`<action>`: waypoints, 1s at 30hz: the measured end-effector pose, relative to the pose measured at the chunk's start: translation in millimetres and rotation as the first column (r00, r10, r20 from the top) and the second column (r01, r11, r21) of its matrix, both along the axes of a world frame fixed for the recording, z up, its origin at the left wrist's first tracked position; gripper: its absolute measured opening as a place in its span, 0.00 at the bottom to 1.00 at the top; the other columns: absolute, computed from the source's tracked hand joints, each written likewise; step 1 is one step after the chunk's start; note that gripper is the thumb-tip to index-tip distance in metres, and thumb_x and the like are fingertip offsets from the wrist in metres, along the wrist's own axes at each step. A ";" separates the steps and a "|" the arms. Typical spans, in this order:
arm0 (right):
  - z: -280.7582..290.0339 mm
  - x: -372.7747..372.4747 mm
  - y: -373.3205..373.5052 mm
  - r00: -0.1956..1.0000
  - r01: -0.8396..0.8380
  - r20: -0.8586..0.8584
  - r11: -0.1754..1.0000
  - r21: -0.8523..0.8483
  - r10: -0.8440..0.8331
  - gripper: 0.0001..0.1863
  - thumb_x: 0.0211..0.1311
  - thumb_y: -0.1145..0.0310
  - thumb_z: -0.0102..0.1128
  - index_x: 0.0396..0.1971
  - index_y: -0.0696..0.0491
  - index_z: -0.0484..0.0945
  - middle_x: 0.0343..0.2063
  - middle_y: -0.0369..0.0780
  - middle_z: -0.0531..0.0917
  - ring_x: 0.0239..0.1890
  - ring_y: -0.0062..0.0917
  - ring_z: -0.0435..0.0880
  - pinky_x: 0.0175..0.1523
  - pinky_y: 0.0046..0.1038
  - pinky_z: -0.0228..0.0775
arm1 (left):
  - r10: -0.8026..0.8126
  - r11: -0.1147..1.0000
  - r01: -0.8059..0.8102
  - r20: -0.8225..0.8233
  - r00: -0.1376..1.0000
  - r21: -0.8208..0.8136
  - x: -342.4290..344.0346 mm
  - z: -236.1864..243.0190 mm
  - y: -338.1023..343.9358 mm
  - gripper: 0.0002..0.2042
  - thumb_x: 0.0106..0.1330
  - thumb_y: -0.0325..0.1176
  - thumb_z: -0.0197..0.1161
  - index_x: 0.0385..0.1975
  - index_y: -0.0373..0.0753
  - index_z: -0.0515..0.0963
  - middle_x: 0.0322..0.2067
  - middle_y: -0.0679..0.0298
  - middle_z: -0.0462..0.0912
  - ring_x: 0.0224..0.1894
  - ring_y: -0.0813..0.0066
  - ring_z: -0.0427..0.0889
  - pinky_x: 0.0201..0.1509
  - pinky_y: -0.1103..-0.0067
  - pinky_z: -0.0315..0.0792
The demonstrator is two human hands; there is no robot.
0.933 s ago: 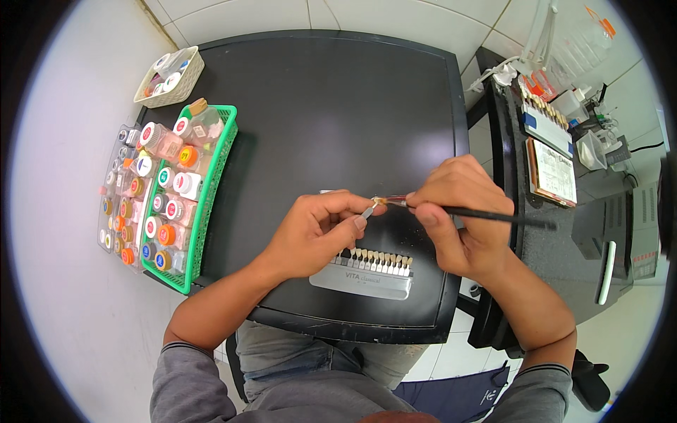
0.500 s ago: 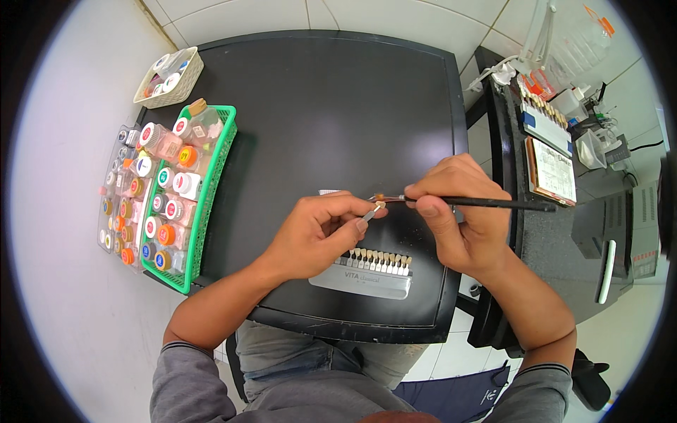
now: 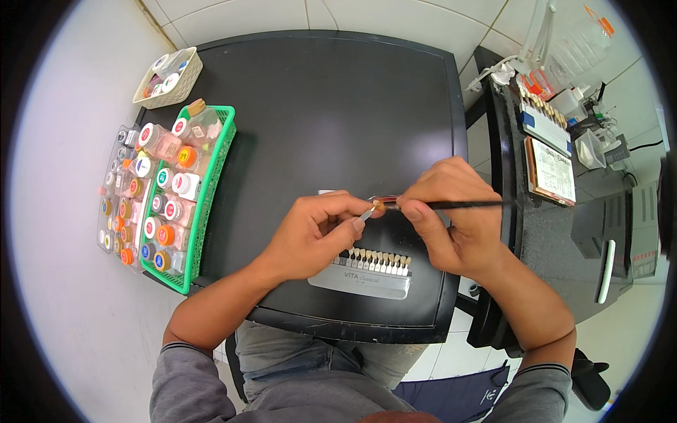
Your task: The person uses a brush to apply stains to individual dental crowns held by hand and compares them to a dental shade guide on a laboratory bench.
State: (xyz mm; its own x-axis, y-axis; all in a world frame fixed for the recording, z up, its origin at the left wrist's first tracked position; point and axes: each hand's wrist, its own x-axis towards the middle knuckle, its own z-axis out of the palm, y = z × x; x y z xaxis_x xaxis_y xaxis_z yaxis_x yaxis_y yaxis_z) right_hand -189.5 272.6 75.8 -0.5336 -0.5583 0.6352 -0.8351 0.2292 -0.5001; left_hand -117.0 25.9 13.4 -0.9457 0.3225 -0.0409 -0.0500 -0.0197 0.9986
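Observation:
Between thumb and fingers, my left hand (image 3: 315, 233) holds a small tooth-shaped shade tab (image 3: 367, 212) on a grey stem. My right hand (image 3: 455, 218) grips a black-handled brush (image 3: 477, 204), its reddish-brown tip meeting the tab at my left fingertips; whether they touch exactly is too small to tell. Below, on the black desk (image 3: 317, 113), lies a shade guide (image 3: 358, 282) with a row of tooth-coloured tabs. A pale item behind my left fingers is mostly hidden.
At left stand a green basket (image 3: 224, 141) and a clear tray of capped jars (image 3: 127, 211), with a cream basket (image 3: 185, 92) behind. The right counter (image 3: 522, 233) holds a notebook (image 3: 550, 170), another tab holder (image 3: 544, 129), bottles and a grey machine (image 3: 620, 233).
My right hand and the brush have shifted slightly around the tab, the handle changing its angle and appearing blurred at its end now. My left hand has barely moved.

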 end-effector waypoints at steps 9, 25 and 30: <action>-2.9 -1.9 1.4 0.997 0.073 0.008 0.996 -0.057 -0.073 0.03 0.67 0.74 0.76 0.32 0.52 0.90 0.29 0.36 0.89 0.28 0.31 0.83 0.41 0.34 0.70 | 0.000 1.000 0.000 0.025 1.000 0.006 0.2 -0.4 -1.5 0.15 0.80 0.24 0.62 0.61 0.32 0.88 0.42 0.67 0.83 0.39 0.84 0.81 0.45 0.82 0.80; -4.1 -2.1 3.6 0.989 0.145 0.009 0.987 -0.073 -0.145 0.04 0.71 0.74 0.74 0.35 0.56 0.89 0.31 0.38 0.91 0.29 0.32 0.84 0.41 0.34 0.70 | 0.017 1.000 -0.019 0.067 0.998 0.022 1.1 -0.7 1.3 0.19 0.83 0.28 0.64 0.69 0.32 0.81 0.39 0.67 0.83 0.37 0.85 0.81 0.42 0.83 0.78; -5.2 -1.7 2.9 0.990 0.139 0.008 0.986 -0.095 -0.139 0.04 0.72 0.75 0.73 0.34 0.57 0.88 0.31 0.39 0.91 0.29 0.32 0.84 0.41 0.34 0.70 | 0.092 0.988 -0.095 0.031 0.995 0.124 2.0 0.7 7.3 0.25 0.83 0.27 0.64 0.77 0.33 0.74 0.35 0.69 0.82 0.37 0.86 0.81 0.41 0.85 0.76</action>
State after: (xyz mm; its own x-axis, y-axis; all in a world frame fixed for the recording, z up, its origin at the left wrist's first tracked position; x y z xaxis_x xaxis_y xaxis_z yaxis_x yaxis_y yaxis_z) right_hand -191.1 275.4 70.6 -0.6029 -0.4161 0.6807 -0.7976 0.2944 -0.5265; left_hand -115.0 33.2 14.1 -0.9710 0.2371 -0.0297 -0.0668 -0.1502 0.9864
